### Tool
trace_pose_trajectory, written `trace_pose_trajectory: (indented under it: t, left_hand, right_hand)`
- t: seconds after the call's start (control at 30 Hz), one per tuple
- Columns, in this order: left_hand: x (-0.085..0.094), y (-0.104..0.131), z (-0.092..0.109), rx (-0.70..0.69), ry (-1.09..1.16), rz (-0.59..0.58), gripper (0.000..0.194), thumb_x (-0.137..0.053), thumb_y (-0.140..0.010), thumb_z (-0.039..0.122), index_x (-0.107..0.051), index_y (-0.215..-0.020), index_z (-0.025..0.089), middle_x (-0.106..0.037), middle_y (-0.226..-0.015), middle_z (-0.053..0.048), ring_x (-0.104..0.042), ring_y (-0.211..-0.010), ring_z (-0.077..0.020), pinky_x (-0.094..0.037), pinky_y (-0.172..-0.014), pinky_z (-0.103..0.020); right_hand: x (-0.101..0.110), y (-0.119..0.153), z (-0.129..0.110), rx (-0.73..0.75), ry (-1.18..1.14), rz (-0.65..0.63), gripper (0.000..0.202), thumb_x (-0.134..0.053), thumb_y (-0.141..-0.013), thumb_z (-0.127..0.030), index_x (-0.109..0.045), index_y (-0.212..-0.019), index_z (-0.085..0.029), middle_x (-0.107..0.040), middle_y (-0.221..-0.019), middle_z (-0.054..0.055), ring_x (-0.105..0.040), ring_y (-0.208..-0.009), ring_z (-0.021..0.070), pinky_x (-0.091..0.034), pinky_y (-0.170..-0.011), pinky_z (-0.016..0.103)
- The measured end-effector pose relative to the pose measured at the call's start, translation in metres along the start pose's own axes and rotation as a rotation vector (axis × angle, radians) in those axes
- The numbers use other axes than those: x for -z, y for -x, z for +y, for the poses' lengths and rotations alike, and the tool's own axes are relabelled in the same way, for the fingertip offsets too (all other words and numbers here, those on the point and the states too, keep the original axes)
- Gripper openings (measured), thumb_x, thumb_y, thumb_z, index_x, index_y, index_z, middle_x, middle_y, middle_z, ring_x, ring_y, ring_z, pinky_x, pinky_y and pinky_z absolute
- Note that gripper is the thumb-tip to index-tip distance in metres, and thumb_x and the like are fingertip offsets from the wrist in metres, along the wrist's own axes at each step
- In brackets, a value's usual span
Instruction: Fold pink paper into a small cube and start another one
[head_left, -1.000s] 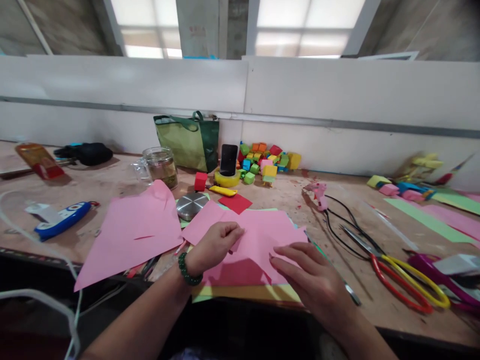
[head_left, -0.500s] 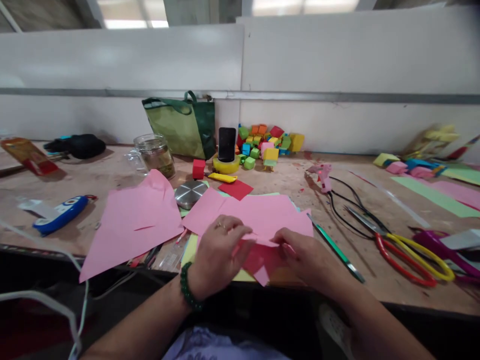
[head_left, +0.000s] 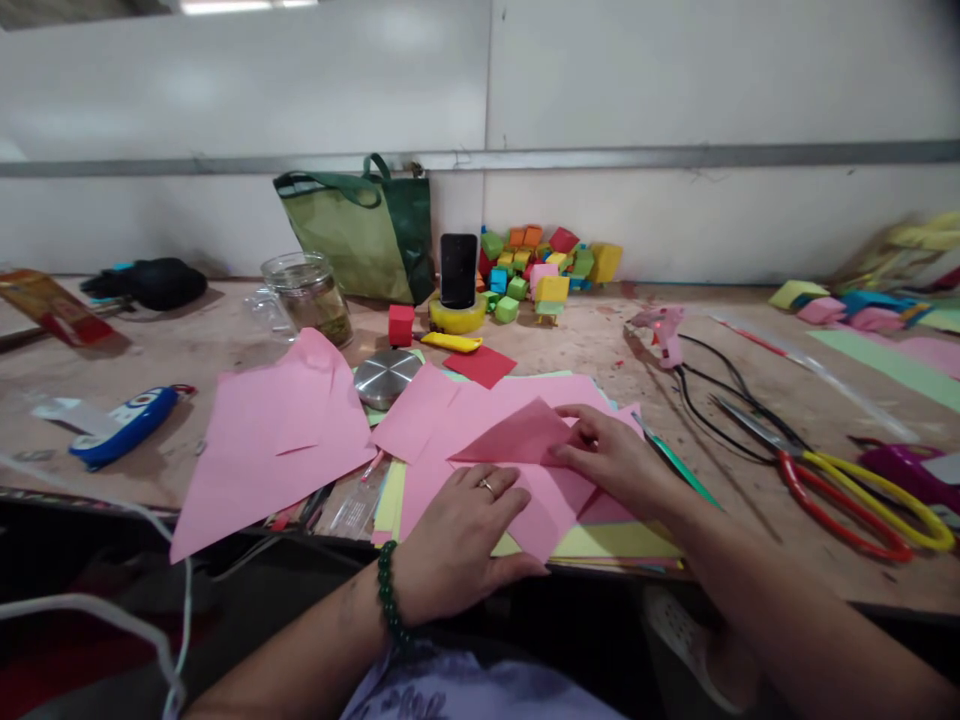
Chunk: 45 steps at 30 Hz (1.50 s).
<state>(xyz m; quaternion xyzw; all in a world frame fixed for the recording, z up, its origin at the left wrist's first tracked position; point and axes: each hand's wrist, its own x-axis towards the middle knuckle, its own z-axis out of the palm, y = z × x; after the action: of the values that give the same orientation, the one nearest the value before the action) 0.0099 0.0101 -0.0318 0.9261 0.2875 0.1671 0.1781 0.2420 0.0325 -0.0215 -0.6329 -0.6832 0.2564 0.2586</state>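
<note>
Pink paper: one smooth sheet (head_left: pixel 544 510), creased, a triangular flap raised, lying over yellow and pink papers (head_left: pixel 615 542) at the near edge of the counter (head_left: pixel 589 350). Our left hand (head_left: pixel 461 540) rested on it, fingers loosely spread, gripping nothing; our right hand (head_left: pixel 619 455) had its fingers pinched on the flap. Beyond: one round metal disc (head_left: pixel 386 379), one red cube (head_left: pixel 400 326). Earlier, we had the sheet bunched between both hands; now it lay flatter.

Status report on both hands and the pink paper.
Left hand flat on folded pink paper. Right hand pinching its raised flap. Scissors off right, clear of both hands.
</note>
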Motion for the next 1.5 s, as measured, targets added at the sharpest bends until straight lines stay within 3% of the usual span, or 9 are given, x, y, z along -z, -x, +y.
trace_pose_trajectory:
  t: [0.13, 0.23, 0.4, 0.53, 0.7, 0.87, 1.0, 1.2, 1.5]
  left_hand:
    - [0.0, 0.003, -0.001, 0.019, 0.022, 0.069, 0.061, -0.064, -0.075, 0.059, -0.054, -0.121, 0.02, -0.053, -0.128, -0.013, -0.05, -0.117, -0.0291, -0.043, -0.098, -0.046]
    - [0.007, 0.006, -0.005, 0.145, 0.037, 0.331, 0.077, -0.068, -0.067, 0.065, -0.049, -0.127, 0.021, -0.047, -0.132, -0.016, -0.045, -0.123, -0.0313, -0.042, -0.1, -0.049]
    - [0.02, 0.01, -0.006, 0.302, -0.019, 0.625, 0.077, -0.065, -0.081, 0.044, -0.027, -0.144, 0.022, -0.033, -0.147, -0.017, -0.029, -0.138, -0.0306, -0.034, -0.108, -0.051]
    - [0.017, 0.01, 0.011, 0.051, -0.271, 0.573, 0.063, -0.052, -0.086, 0.013, -0.033, -0.142, 0.032, -0.025, -0.154, -0.009, -0.019, -0.143, -0.0286, -0.016, -0.115, -0.054]
    - [0.002, 0.003, 0.013, -0.186, -0.385, 0.374, 0.041, -0.047, -0.09, 0.012, -0.051, -0.129, 0.026, -0.054, -0.134, -0.005, -0.033, -0.137, -0.0224, -0.002, -0.116, -0.049]
    - [-0.007, 0.004, -0.004, -0.049, -0.176, 0.183, 0.021, -0.051, -0.085, 0.009, -0.065, -0.094, 0.022, -0.069, -0.098, -0.001, -0.059, -0.106, -0.0176, -0.028, -0.109, -0.044]
    - [-0.001, 0.012, -0.005, 0.009, 0.037, 0.125, 0.02, -0.055, -0.085, 0.016, -0.066, -0.1, 0.025, -0.069, -0.109, 0.0, -0.062, -0.103, -0.0148, -0.032, -0.106, -0.041]
    - [0.005, 0.013, -0.006, 0.052, 0.189, 0.12, 0.02, -0.052, -0.09, 0.02, -0.066, -0.102, 0.027, -0.068, -0.112, 0.001, -0.062, -0.103, -0.0143, -0.031, -0.106, -0.04]
    - [0.006, 0.012, -0.014, 0.406, 0.069, 0.23, 0.031, -0.051, -0.091, 0.033, -0.05, -0.064, 0.017, -0.055, -0.074, -0.003, -0.05, -0.076, -0.0174, -0.039, -0.068, -0.03]
  right_hand:
    - [0.001, 0.002, 0.001, 0.0, -0.037, 0.049, 0.046, -0.06, -0.08, -0.032, -0.055, -0.122, -0.014, -0.061, -0.07, -0.001, -0.055, -0.064, 0.0148, -0.042, -0.06, 0.028]
    - [0.007, 0.003, 0.001, -0.012, -0.233, 0.045, 0.039, -0.06, -0.08, -0.036, -0.06, -0.114, -0.015, -0.054, -0.063, -0.004, -0.051, -0.057, 0.0128, -0.04, -0.052, 0.026]
    - [0.013, 0.017, -0.008, 0.012, -0.396, 0.33, 0.072, -0.062, -0.08, -0.036, -0.033, -0.144, -0.022, -0.05, -0.061, -0.007, -0.051, -0.051, 0.0126, -0.043, -0.047, 0.025]
    - [-0.001, 0.045, -0.02, 0.121, 0.026, 0.531, 0.051, -0.054, -0.087, -0.028, -0.047, -0.138, -0.026, -0.057, -0.067, -0.002, -0.053, -0.052, 0.0126, -0.047, -0.051, 0.026]
    - [-0.024, 0.075, -0.026, 0.317, 0.141, 0.36, 0.023, -0.049, -0.088, -0.019, -0.067, -0.103, -0.019, -0.071, -0.085, 0.006, -0.067, -0.072, 0.0169, -0.054, -0.065, 0.027]
    - [-0.016, 0.088, -0.021, 0.249, 0.234, 0.119, 0.035, -0.039, -0.089, -0.013, -0.067, -0.108, -0.021, -0.071, -0.094, 0.007, -0.068, -0.083, 0.0188, -0.057, -0.07, 0.029]
    - [-0.002, 0.084, -0.012, 0.421, 0.609, 0.22, 0.044, -0.046, -0.082, -0.009, -0.065, -0.119, -0.023, -0.065, -0.107, 0.015, -0.063, -0.093, 0.0293, -0.053, -0.077, 0.046]
    - [0.014, 0.058, -0.006, 0.722, 0.716, 0.223, 0.03, -0.048, -0.086, -0.01, -0.069, -0.099, -0.027, -0.045, -0.146, 0.005, -0.032, -0.138, 0.0303, -0.019, -0.11, 0.058]
    - [0.019, 0.035, 0.015, 0.272, 0.243, -0.185, 0.03, -0.049, -0.091, -0.044, -0.067, -0.08, -0.022, -0.068, -0.104, 0.008, -0.062, -0.096, 0.0216, -0.051, -0.081, 0.034]
